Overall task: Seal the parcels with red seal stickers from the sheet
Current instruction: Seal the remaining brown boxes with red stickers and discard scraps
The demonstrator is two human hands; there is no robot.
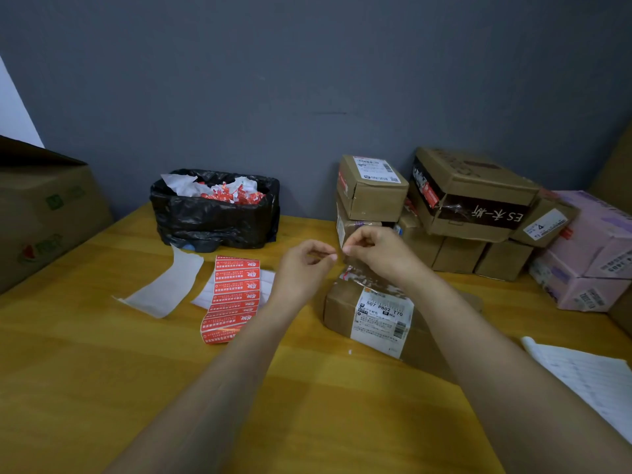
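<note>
Both hands hover fingertip to fingertip above the far end of the parcel (369, 311). The left hand (304, 265) and right hand (376, 249) have curled fingers with thumb and forefinger pinched, but blur hides whether they hold anything. The sticker sheet (232, 299) lies left of the parcel, long axis near to far, closer to the left hand.

parcel label (381, 316), "507 P802 T70"
</note>
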